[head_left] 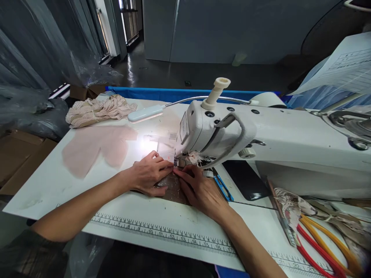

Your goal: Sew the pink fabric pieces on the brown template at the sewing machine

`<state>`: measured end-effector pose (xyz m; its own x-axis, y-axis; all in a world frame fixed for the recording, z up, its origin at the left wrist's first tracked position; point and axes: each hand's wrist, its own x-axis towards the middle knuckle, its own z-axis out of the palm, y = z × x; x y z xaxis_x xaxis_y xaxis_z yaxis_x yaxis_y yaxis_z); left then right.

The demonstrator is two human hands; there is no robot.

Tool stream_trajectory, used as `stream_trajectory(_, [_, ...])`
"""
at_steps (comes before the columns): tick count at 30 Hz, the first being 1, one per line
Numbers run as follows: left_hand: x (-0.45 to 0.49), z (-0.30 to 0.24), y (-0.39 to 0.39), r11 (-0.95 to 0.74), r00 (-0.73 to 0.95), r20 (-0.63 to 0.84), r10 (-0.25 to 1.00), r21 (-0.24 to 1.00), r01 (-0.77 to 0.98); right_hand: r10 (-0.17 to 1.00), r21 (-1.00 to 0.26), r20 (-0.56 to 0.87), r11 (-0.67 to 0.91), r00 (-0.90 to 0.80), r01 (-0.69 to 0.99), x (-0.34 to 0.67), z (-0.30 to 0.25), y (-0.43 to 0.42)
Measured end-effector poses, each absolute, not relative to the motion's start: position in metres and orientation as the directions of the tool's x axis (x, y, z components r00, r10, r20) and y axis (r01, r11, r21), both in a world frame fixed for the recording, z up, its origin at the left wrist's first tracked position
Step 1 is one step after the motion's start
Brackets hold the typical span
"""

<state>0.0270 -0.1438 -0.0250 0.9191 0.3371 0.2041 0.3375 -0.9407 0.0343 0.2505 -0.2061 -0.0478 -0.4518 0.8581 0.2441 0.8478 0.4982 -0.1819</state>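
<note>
My left hand [151, 174] lies palm down on the bed of a white sewing machine [220, 131], thumb spread away from the fingers. Its fingertips reach the metal presser foot [181, 163]. From the other side my right hand [201, 188] bends in, its fingers closed together, tips meeting the left ones just before the foot. Whatever small piece lies beneath those fingertips is mostly hidden. A brownish, speckled surface [173, 192] shows between the hands; whether it is cloth or machine plate I cannot tell. Lamplight glares white behind the left fingers.
Pale pink sheer fabric [95, 148] lies left, with bundled lace [98, 110] behind it. A lamp [146, 114] hangs over the table. Blue thread snips [222, 185], a black phone [245, 179] and red-and-yellow-handled scissors [321, 247] lie right. A printed ruler [171, 235] runs along the front.
</note>
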Motion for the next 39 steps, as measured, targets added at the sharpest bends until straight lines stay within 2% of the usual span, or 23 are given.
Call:
stream_trajectory(6, [0.028, -0.024, -0.14, -0.93, 0.914, 0.178, 0.364, 0.026, 0.365, 0.855, -0.18, 0.247, 0.503, -0.456, 0.845, 0.251, -0.05, -0.206])
stream_trajectory(11, [0.028, -0.025, -0.136, -0.927, 0.912, 0.174, 0.372, 0.027, 0.373, 0.86, -0.263, 0.246, 0.502, -0.446, 0.824, 0.253, -0.052, -0.205])
stream_trajectory(15, [0.03, -0.024, -0.134, -0.92, 0.906, 0.161, 0.39, 0.024, 0.392, 0.905, -0.45, 0.212, 0.426, -0.369, 0.785, 0.261, -0.043, -0.204])
stream_trajectory(18, [0.03, -0.024, -0.133, -0.916, 0.903, 0.153, 0.4, 0.025, 0.402, 0.928, -0.634, 0.15, 0.355, -0.341, 0.687, 0.269, -0.031, -0.2])
stream_trajectory(20, [0.031, -0.025, -0.132, -0.914, 0.902, 0.155, 0.404, 0.022, 0.406, 0.937, -0.707, 0.092, 0.299, -0.336, 0.641, 0.274, -0.026, -0.196])
stream_trajectory(23, [0.032, -0.027, -0.13, -0.911, 0.898, 0.165, 0.408, 0.012, 0.412, 0.966, -0.699, 0.073, 0.226, -0.247, 0.678, 0.276, -0.03, -0.187])
stream_trajectory(26, [0.032, -0.03, -0.13, -0.905, 0.89, 0.178, 0.419, -0.001, 0.426, 0.978, -0.642, 0.152, 0.208, -0.143, 0.738, 0.274, -0.039, -0.182])
stream_trajectory(31, [0.031, -0.031, -0.131, -0.897, 0.88, 0.184, 0.437, 0.02, 0.441, 0.958, -0.6, 0.173, 0.287, -0.23, 0.746, 0.27, -0.043, -0.189])
stream_trajectory(39, [0.031, -0.033, -0.131, -0.855, 0.828, 0.213, 0.519, 0.116, 0.506, 0.958, -0.654, 0.237, 0.28, -0.162, 0.703, 0.266, -0.045, -0.194])
